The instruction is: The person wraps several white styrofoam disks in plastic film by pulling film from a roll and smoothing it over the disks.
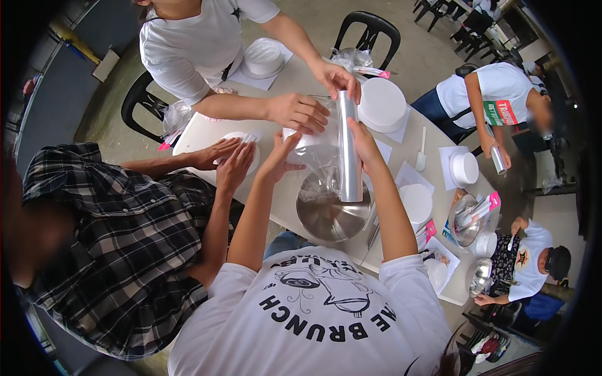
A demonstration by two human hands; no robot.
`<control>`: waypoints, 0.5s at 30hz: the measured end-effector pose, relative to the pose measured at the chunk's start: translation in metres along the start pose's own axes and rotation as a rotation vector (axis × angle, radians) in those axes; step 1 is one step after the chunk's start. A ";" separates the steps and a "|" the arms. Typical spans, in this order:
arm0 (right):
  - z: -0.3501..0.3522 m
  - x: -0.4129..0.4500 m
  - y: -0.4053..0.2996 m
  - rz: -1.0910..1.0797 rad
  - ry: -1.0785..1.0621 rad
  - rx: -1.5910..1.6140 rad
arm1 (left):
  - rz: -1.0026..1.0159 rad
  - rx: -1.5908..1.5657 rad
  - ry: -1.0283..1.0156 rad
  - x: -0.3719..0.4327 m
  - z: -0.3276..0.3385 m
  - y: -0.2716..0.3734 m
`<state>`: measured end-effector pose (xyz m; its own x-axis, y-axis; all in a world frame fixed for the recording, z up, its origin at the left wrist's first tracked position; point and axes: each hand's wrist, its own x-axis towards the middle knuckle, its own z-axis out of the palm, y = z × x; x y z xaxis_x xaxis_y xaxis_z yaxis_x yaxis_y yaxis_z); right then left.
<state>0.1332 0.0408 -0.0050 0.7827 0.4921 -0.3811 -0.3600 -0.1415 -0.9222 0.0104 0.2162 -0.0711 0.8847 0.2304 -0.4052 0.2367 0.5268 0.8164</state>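
Note:
My right hand (366, 143) grips the lower part of a shiny roll of clear plastic film (350, 162), held upright in the view. A co-worker's hand (337, 80) holds the roll's upper end. My left hand (281, 160) cups the near-left edge of a white round cake form (305, 141), its thumb on top. Loose clear film (322, 164) stretches from the form to the roll. The co-worker's other hand (301, 113) presses on the film over the form and hides much of it. Below the film and roll stands a steel mixing bowl (324, 211).
At left, another person's hands (233, 162) rest on a white round piece (254, 157). White round forms (383, 103) on paper, a white spatula (421, 155) and another steel bowl (463, 218) stand on the table (277, 202). A black chair (369, 26) is beyond.

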 end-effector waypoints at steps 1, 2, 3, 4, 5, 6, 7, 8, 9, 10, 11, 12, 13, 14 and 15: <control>0.000 0.000 0.001 0.007 0.003 -0.021 | 0.010 -0.002 0.005 0.000 0.000 -0.001; -0.001 0.002 0.002 0.008 0.005 -0.021 | 0.009 -0.002 0.003 0.002 0.001 -0.002; -0.001 0.004 0.005 -0.027 0.026 -0.008 | 0.022 0.001 0.007 0.001 0.001 -0.002; -0.001 0.005 0.007 -0.062 0.048 0.005 | 0.035 0.003 0.010 0.001 0.002 -0.002; -0.001 0.005 0.009 -0.058 0.051 0.006 | 0.030 0.004 0.009 0.002 0.003 -0.002; 0.003 0.003 0.007 -0.065 0.094 0.006 | 0.033 0.000 0.015 0.002 0.003 -0.002; 0.006 0.001 0.006 -0.071 0.136 0.006 | 0.036 -0.004 0.021 0.003 0.003 -0.001; 0.007 0.001 0.007 -0.068 0.137 0.006 | 0.033 -0.005 0.022 0.004 0.003 -0.001; 0.007 0.002 0.009 -0.084 0.161 0.007 | 0.039 0.004 0.040 0.005 0.004 0.000; 0.007 0.004 0.011 -0.099 0.186 0.009 | 0.045 0.014 0.058 0.006 0.004 0.000; 0.005 0.009 0.017 -0.096 0.190 0.011 | 0.041 0.015 0.056 0.008 0.004 0.001; 0.005 0.013 0.019 -0.118 0.217 0.016 | 0.040 0.065 0.046 0.009 0.004 0.003; 0.004 0.016 0.023 -0.140 0.244 0.020 | 0.040 0.115 0.036 0.010 0.004 0.004; 0.002 0.017 0.026 -0.138 0.248 0.022 | 0.036 0.117 0.034 0.010 0.004 0.003; 0.004 0.013 0.021 -0.123 0.263 0.023 | 0.036 0.117 0.054 0.009 0.005 0.003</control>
<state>0.1341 0.0482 -0.0289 0.9249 0.2644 -0.2731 -0.2631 -0.0731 -0.9620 0.0216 0.2158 -0.0701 0.8713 0.2925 -0.3940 0.2533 0.4196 0.8717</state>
